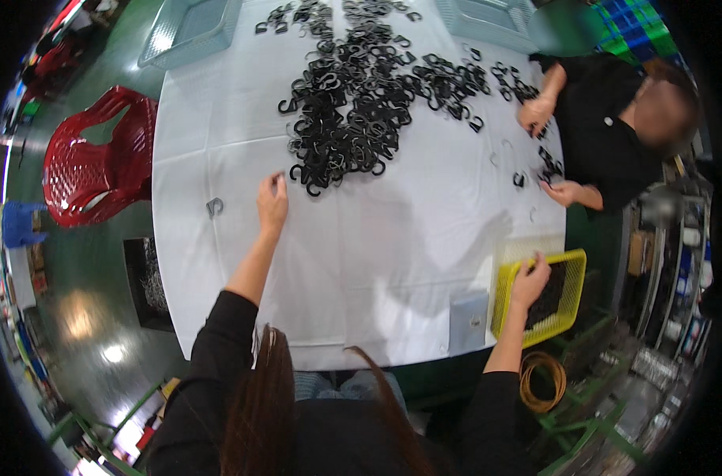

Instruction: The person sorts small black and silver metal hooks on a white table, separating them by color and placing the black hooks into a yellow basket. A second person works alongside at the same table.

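Observation:
A large heap of black, hook-shaped clips [353, 111], some with thin silvery metal parts, covers the far middle of the table. My left hand [273, 205] is just in front of the heap's near left edge, fingers forward and slightly bent, with nothing visible in them. To its left, a single grey hook-shaped clip [215, 208] lies alone. My right hand [530, 282] hangs over the left part of a yellow mesh basket [576, 295], its fingers loosely bent and apart, holding nothing I can see. Dark pieces [548, 297] lie inside the basket.
Across the right side, a co-worker's hands [539, 115] handle clips on the white tablecloth [361, 270]. A flat grey packet [468, 321] lies beside the basket. Pale blue baskets [193, 32] stand at the far corners. A red chair [99, 159] and dark bin [147, 282] are left.

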{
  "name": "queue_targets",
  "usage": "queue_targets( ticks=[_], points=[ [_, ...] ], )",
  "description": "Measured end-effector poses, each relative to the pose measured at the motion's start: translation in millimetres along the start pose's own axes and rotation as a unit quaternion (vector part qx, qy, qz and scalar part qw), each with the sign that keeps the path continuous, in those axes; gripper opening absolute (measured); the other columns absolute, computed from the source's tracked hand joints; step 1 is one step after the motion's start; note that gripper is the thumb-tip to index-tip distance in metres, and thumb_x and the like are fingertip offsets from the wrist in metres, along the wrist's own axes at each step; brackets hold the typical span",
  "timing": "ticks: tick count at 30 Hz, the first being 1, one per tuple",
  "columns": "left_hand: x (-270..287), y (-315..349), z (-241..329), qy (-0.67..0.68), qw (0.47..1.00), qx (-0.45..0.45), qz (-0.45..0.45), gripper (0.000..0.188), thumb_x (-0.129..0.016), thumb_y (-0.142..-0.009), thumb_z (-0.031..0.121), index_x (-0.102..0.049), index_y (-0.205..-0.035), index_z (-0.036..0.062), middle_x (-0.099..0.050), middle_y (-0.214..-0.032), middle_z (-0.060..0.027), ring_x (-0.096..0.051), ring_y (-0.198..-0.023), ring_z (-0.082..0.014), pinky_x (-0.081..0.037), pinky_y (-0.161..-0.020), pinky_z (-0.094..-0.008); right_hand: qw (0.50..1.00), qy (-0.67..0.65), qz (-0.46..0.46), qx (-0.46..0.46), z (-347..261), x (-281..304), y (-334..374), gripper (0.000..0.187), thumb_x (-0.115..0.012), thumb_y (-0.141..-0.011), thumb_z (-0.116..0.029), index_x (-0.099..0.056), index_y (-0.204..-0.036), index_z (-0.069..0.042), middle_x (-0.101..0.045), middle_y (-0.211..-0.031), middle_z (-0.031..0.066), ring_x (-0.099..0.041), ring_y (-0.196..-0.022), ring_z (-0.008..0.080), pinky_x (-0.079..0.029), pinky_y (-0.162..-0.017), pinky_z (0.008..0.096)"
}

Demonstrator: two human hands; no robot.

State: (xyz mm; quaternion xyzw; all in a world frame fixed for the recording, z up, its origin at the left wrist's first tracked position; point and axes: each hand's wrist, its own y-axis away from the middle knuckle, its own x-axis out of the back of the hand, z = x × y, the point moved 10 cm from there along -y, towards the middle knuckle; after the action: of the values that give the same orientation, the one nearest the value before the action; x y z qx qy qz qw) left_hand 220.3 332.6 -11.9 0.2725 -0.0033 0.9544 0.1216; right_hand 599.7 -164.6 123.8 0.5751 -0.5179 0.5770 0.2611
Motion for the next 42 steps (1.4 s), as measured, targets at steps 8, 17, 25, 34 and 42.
queue_targets(
  ticks=[8,17,25,34,42],
  points=[
    [-67,-106,37,-0.138,0.990,-0.008,0.039,0.040,-0.047,-0.088,0.037,-0.063,-0.102,0.0026,-0.058,-0.106,-0.0192,-0.053,-0.102,-0.0338,-0.037,-0.095,-0.0406,0.917,-0.322,-0.225,0.066,-269,-221,-59,0.045,-0.066,-0.078,-0.036,-0.059,-0.110,-0.005,-0.058,-0.098,0.0135,-0.056,-0.092,0.0266,-0.046,-0.083,0.0361],
    [-94,-7,19,0.114,0.984,0.134,-0.021,0.033,-0.053,-0.088,0.031,-0.058,-0.103,0.0013,-0.058,-0.099,-0.0175,-0.054,-0.098,-0.0286,-0.042,-0.087,-0.0362,0.868,-0.381,-0.304,0.092,-392,-211,44,0.048,-0.066,-0.078,-0.043,-0.058,-0.114,-0.012,-0.053,-0.108,0.0167,-0.049,-0.105,0.0320,-0.041,-0.091,0.0393],
    [-66,134,-1,0.378,0.819,0.377,-0.210,0.023,-0.063,-0.087,0.027,-0.060,-0.099,0.0068,-0.064,-0.086,-0.0023,-0.062,-0.078,-0.0101,-0.050,-0.063,-0.0234,0.613,-0.572,-0.531,-0.120,-319,-194,149,0.052,-0.075,-0.074,-0.010,-0.051,-0.119,-0.003,-0.060,-0.095,0.0064,-0.059,-0.083,0.0132,-0.049,-0.071,0.0238],
    [37,124,12,-0.100,0.976,-0.038,-0.187,0.021,-0.062,-0.084,0.025,-0.068,-0.094,0.0077,-0.063,-0.100,-0.0106,-0.058,-0.095,-0.0246,-0.045,-0.082,-0.0340,0.707,-0.519,-0.407,-0.254,-171,-136,147,0.035,-0.067,-0.078,-0.004,-0.057,-0.112,-0.005,-0.063,-0.090,0.0040,-0.061,-0.077,0.0108,-0.048,-0.064,0.0229],
    [-28,174,56,-0.249,0.911,-0.229,-0.236,0.043,-0.066,-0.078,0.020,-0.054,-0.118,0.0113,-0.050,-0.122,-0.0081,-0.045,-0.114,-0.0281,-0.039,-0.092,-0.0421,0.713,-0.488,-0.371,-0.341,-120,-87,180,0.033,-0.063,-0.082,-0.005,-0.054,-0.113,-0.009,-0.064,-0.107,0.0031,-0.062,-0.087,0.0138,-0.049,-0.076,0.0323]
  ],
)
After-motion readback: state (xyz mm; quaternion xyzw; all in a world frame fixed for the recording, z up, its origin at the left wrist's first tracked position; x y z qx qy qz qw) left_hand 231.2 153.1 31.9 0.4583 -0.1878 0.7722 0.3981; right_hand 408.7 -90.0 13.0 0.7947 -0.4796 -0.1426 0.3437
